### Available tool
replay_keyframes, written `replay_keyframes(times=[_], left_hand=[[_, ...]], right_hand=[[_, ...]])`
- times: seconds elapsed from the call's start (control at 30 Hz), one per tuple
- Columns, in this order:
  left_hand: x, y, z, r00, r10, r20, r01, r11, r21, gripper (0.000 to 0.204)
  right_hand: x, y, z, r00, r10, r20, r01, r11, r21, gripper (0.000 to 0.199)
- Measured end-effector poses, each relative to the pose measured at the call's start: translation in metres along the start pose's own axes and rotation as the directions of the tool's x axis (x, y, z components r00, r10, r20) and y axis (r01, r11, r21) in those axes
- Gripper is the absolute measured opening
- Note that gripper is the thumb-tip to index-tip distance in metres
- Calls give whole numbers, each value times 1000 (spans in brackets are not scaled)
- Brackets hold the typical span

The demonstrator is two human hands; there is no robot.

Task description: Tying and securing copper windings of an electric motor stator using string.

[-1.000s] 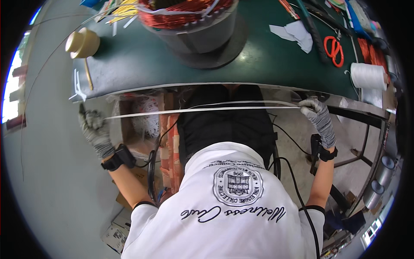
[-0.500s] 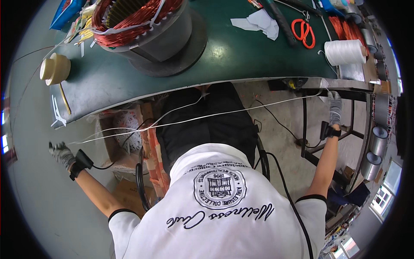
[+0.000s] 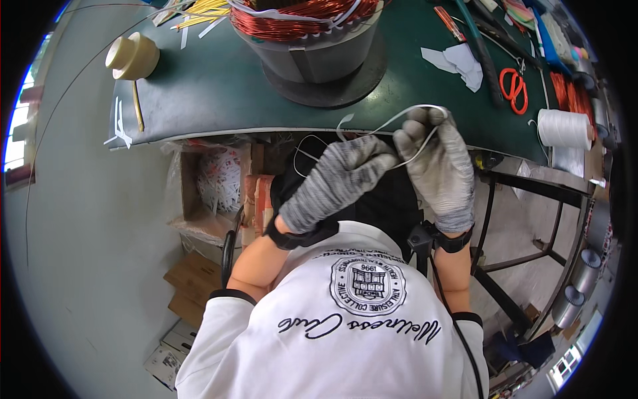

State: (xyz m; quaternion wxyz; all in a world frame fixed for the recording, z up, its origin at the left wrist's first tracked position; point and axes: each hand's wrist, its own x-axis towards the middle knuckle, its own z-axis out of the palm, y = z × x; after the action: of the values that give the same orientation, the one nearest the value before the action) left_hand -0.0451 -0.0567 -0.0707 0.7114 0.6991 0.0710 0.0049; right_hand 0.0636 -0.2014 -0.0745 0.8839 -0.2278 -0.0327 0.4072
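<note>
A thin white cord (image 3: 419, 106) runs in loops between my two gloved hands, just in front of the table edge. My left hand (image 3: 345, 174), in a grey striped glove, is closed with its fingertips pinched on the cord. Close beside it, palm turned up, my right hand (image 3: 440, 166) has its fingers curled and grips the cord near the fingertips. One loose end of the cord sticks up above my left hand, and a loop hangs by its wrist side. Beyond my hands stands a dark grey cylinder (image 3: 325, 63) with red copper wire coils (image 3: 299, 28) in its top.
On the green table (image 3: 219, 100) lie a cream spool (image 3: 133, 56), white paper pieces (image 3: 465, 65), red-handled scissors (image 3: 514, 90) and a white thread spool (image 3: 565, 129). Under its left side is a box of paper scraps (image 3: 222, 179). A black metal frame (image 3: 531, 186) stands right.
My hands were spread far apart with the cord stretched between them. Both have come together in front of me, and the cord now hangs in loose loops. The view has shifted left.
</note>
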Motion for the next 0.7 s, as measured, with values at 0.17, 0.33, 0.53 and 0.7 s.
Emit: replay_keyframes(times=[0.17,0.33,0.53,0.7], left_hand=[[-19,14,-31,946,-305,115,313,948,-63,23],[7,-16,2,987,-74,141,106,966,-235,49],[-6,-6,-16,977,-207,47,212,960,-182,36],[-18,-17,-33,966,-240,100,253,784,-567,34]], right_hand=[[6,-39,-24,984,-161,-81,169,980,102,15],[10,5,5,999,-37,-36,36,999,-24,15],[25,-28,-18,989,-142,-43,138,986,-89,13],[22,-36,-43,981,-176,-75,166,978,-128,15]])
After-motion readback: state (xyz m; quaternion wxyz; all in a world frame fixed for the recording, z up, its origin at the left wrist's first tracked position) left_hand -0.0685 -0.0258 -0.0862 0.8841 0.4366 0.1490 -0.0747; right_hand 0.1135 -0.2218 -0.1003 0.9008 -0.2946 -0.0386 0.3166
